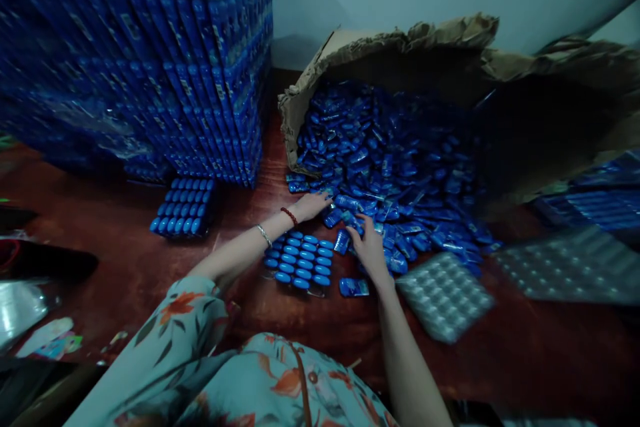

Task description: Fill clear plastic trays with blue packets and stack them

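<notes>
My left hand (314, 205) reaches across to the front of a heap of small blue packs (385, 167). Its fingers are stretched out, with the tips at the nearest packs. Close by on the right, my right hand (369, 248) has thumb and fingers apart over the heap's front edge, the fingertips at a small blue pack. Below my left wrist stands a block of blue rounded pieces in rows (303, 260). One single blue pack (353, 287) lies on the table beside that block. Exactly what the fingertips touch is too dark to make out.
A torn cardboard box (300, 113) lies open around the heap. Tall stacks of blue packages (200, 80) rise at the left, with another block of blue pieces (184, 207) in front. Clear moulded trays (447, 297) lie at right on the reddish-brown table (240, 320).
</notes>
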### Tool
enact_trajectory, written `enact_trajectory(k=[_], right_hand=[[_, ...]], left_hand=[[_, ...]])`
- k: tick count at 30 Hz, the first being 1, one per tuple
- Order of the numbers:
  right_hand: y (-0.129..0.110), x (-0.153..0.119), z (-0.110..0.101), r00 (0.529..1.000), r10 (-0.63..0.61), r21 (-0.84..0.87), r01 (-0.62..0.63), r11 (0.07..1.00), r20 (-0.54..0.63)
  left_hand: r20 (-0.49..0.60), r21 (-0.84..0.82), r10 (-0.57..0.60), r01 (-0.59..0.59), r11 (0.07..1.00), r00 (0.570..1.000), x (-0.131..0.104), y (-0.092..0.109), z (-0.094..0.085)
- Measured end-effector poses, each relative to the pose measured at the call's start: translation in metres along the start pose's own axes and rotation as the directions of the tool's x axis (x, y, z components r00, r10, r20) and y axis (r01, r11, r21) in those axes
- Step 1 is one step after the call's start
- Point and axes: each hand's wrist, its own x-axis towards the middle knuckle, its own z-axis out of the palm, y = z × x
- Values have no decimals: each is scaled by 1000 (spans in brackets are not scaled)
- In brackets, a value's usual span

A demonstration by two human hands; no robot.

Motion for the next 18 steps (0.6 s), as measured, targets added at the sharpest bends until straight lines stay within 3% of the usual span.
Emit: enact_trajectory(k=[1,3,5,9,12,15,18], right_hand=[[5,-13,-5,997,72,173,-74,982,18],[14,-40,-13,973,187,471,-230,852,137],[19,-68,-19,938,229,589,-342,732,260],[19,-112,-23,887,279,636,-459,620,369],[16,-133,-18,850,285,629,-522,577,444],[12,-146,-8,843,288,617,-530,582,453],[7,-152,0,895,291,589,-442,677,337]], left_hand=[[13,-13,10,-10,1000,1000,-3,-6,4],[6,-62,25,-25,998,1000,-16,-21,11],[-34,-147,38,-42,988,999,-33,-41,15],[4,-321,-9,9,947,1000,-72,-79,18],[55,-333,-86,100,938,995,-101,-96,12],[39,-276,-177,181,944,983,-130,-94,6],[-17,-173,-287,280,944,958,-155,-76,7]])
